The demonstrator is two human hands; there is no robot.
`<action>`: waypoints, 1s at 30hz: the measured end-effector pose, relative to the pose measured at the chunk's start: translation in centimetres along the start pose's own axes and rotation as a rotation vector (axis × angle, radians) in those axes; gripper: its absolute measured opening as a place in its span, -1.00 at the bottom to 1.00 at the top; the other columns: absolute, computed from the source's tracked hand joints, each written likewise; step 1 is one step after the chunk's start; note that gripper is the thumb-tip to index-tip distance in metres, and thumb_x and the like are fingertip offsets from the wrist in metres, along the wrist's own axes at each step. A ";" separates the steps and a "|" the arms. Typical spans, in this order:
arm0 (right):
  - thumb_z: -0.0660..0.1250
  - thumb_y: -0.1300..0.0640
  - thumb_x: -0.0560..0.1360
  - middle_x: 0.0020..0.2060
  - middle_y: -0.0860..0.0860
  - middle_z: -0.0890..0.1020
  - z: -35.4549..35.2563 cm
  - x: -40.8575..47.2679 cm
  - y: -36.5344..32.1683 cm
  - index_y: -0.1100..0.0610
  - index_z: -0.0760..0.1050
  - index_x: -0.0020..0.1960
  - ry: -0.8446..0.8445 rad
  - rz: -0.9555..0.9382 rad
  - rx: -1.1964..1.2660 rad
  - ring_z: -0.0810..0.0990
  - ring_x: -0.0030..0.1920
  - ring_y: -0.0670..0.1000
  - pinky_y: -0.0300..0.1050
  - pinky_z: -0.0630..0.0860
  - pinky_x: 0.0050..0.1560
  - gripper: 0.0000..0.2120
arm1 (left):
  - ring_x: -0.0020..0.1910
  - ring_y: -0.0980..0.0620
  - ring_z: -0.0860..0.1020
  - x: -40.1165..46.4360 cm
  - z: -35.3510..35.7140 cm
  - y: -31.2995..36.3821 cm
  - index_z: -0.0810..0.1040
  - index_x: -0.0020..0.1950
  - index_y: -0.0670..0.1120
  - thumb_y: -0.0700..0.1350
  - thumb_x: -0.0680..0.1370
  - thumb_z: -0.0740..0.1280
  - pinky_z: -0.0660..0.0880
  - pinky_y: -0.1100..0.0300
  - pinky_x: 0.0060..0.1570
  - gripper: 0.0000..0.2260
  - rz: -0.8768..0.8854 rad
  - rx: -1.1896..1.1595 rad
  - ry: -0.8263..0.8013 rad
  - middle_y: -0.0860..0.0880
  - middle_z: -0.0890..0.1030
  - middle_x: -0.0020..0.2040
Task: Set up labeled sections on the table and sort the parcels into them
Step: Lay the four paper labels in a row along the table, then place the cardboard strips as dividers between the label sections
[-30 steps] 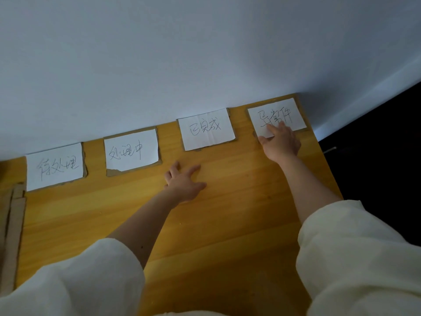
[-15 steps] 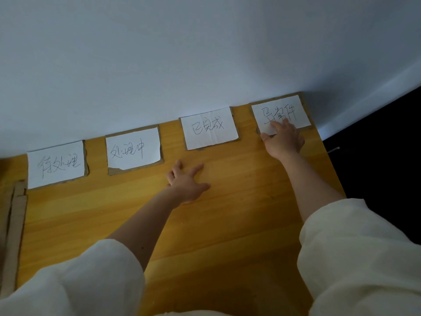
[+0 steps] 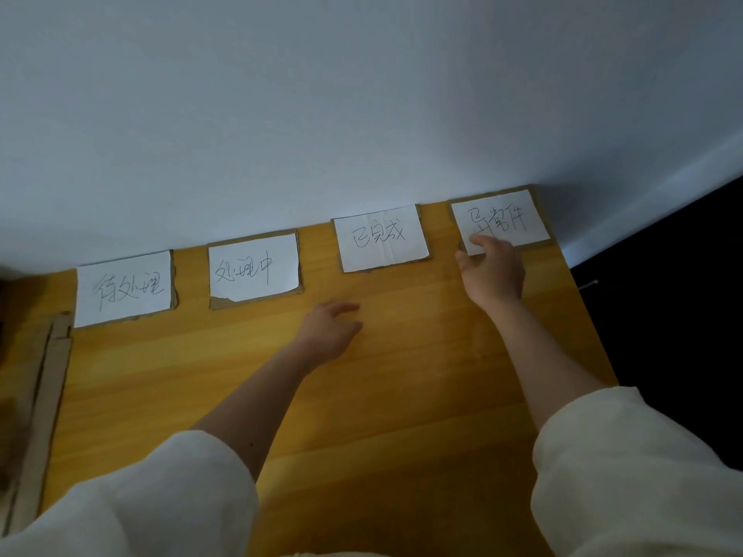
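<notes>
Several white handwritten labels on cardboard backings lie in a row along the far edge of the wooden table [image 3: 402, 396], against the wall: the far-left label [image 3: 124, 289], the second label [image 3: 253, 267], the third label [image 3: 382, 237] and the far-right label [image 3: 502, 221]. My right hand [image 3: 492, 271] rests its fingertips on the lower left corner of the far-right label. My left hand [image 3: 329, 331] hovers over or lies on the bare wood below the third label, fingers loosely bent, holding nothing. No parcels are in view.
Strips of cardboard [image 3: 44, 416] lie along the table's left edge. A pale wall [image 3: 362, 114] rises directly behind the labels. The table's right edge drops off into a dark floor area [image 3: 663, 315].
My right hand has slid a little down and left on the far-right label. My left hand's spread fingers have drawn together and curled slightly. The labels stay in place.
</notes>
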State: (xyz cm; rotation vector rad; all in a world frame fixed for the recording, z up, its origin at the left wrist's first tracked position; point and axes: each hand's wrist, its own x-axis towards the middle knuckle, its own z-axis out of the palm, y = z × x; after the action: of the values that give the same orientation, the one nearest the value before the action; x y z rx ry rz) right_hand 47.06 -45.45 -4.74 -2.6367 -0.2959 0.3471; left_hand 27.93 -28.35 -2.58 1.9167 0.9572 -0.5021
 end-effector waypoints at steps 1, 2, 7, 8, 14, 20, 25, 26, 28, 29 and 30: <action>0.25 -0.05 0.59 0.29 0.03 0.52 0.1 -0.8 -0.4 0.02 0.47 0.31 -0.001 -0.007 0.053 0.48 0.28 0.06 -0.05 0.45 0.19 -0.67 | -0.03 0.13 0.52 -0.5 -0.1 -0.4 0.47 0.37 0.06 -0.03 0.59 0.28 0.45 0.30 -0.14 -0.66 -0.001 -0.059 0.005 -0.04 0.48 0.29; 0.25 -0.03 0.59 0.21 0.01 0.57 0.2 -1.7 -0.9 0.03 0.49 0.26 -0.020 -0.013 0.093 0.54 0.16 0.01 -0.15 0.48 0.05 -0.72 | -0.18 0.17 0.48 -1.1 -0.2 -0.9 0.50 0.34 0.04 -0.05 0.60 0.27 0.42 0.32 -0.24 -0.69 -0.008 -0.112 0.009 -0.02 0.53 0.16; 0.22 -0.03 0.61 -0.10 -0.09 0.59 1.0 -6.7 -3.0 0.05 0.55 0.13 -0.199 -0.099 0.132 0.51 -0.18 -0.13 -0.30 0.41 -0.27 -0.77 | -0.09 0.06 0.51 -4.4 -0.3 -4.1 0.56 0.23 0.02 -0.07 0.60 0.27 0.45 0.25 -0.21 -0.78 -0.038 -0.238 0.037 -0.02 0.57 0.12; 0.22 -0.04 0.61 -0.12 -0.10 0.58 1.2 -7.8 -3.4 0.05 0.55 0.13 -0.236 -0.115 0.142 0.52 -0.18 -0.12 -0.28 0.43 -0.25 -0.77 | -0.08 0.05 0.51 -5.1 -0.3 -4.7 0.57 0.23 0.01 -0.08 0.60 0.27 0.44 0.27 -0.22 -0.78 -0.040 -0.257 0.046 -0.03 0.57 0.11; 0.23 -0.08 0.60 -0.12 -0.05 0.63 3.2 -14.6 -6.4 0.05 0.56 0.07 -0.418 -0.153 0.189 0.60 -0.12 -0.01 -0.04 0.59 -0.09 -0.76 | -0.02 0.05 0.52 -9.6 -0.7 -9.7 0.59 0.18 -0.04 -0.13 0.60 0.28 0.45 0.21 -0.13 -0.81 -0.084 -0.361 0.151 -0.05 0.59 0.07; 0.26 -0.08 0.59 -0.15 0.01 0.65 7.0 -21.5 -8.8 0.07 0.57 -0.05 -0.586 -0.163 0.213 0.63 -0.14 0.09 0.07 0.55 -0.08 -0.75 | 0.10 -0.02 0.58 -13.3 -2.2 -15.7 0.57 0.03 0.09 -0.12 0.56 0.32 0.50 0.12 0.06 -0.88 -0.162 -0.383 0.359 -0.03 0.64 0.10; 0.26 -0.10 0.59 -0.13 0.00 0.64 10.3 -26.9 -11.5 0.05 0.56 -0.06 -0.660 -0.150 0.226 0.62 -0.13 0.07 0.08 0.56 -0.05 -0.76 | 0.19 -0.02 0.54 -16.4 -4.6 -21.1 0.59 0.17 -0.01 -0.10 0.57 0.30 0.47 0.17 0.02 -0.81 -0.186 -0.375 0.530 0.01 0.59 0.19; 0.27 -0.10 0.58 -0.14 0.00 0.64 11.0 -27.9 -12.2 0.06 0.56 -0.07 -0.661 -0.148 0.226 0.62 -0.14 0.06 0.07 0.56 -0.05 -0.76 | 0.11 -0.04 0.57 -17.0 -5.1 -22.4 0.57 0.19 0.01 -0.09 0.58 0.29 0.47 0.17 -0.07 -0.80 -0.201 -0.370 0.554 0.03 0.57 0.20; 0.30 -0.08 0.56 -0.14 -0.01 0.66 12.5 -29.9 -13.8 0.06 0.57 -0.07 -0.659 -0.132 0.237 0.64 -0.13 0.06 0.03 0.56 -0.05 -0.78 | -0.11 -0.06 0.59 -18.1 -6.2 -24.9 0.53 0.17 0.10 -0.06 0.57 0.28 0.50 0.14 -0.23 -0.81 -0.226 -0.369 0.610 0.07 0.54 0.19; 0.31 -0.06 0.56 -0.12 -0.01 0.67 13.3 -30.9 -14.7 0.06 0.57 -0.05 -0.661 -0.118 0.246 0.64 -0.11 0.06 0.02 0.56 -0.03 -0.80 | -0.14 -0.09 0.59 -18.5 -6.7 -26.3 0.50 0.15 0.15 -0.06 0.56 0.28 0.54 0.09 -0.24 -0.81 -0.237 -0.374 0.644 0.05 0.55 0.18; 0.32 -0.04 0.56 -0.11 -0.01 0.67 14.3 -32.1 -15.9 0.06 0.57 -0.03 -0.664 -0.110 0.252 0.65 -0.09 0.07 0.00 0.56 -0.02 -0.82 | -0.11 -0.12 0.60 -19.1 -7.3 -27.8 0.49 0.13 0.18 -0.06 0.55 0.28 0.58 0.02 -0.20 -0.80 -0.250 -0.386 0.675 0.02 0.57 0.16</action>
State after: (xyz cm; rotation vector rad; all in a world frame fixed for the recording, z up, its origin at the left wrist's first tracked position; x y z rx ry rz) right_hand 10.24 -34.19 -3.40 -2.1768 -0.5599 1.1390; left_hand -6.03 -22.05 -1.33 1.6299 1.6043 0.2162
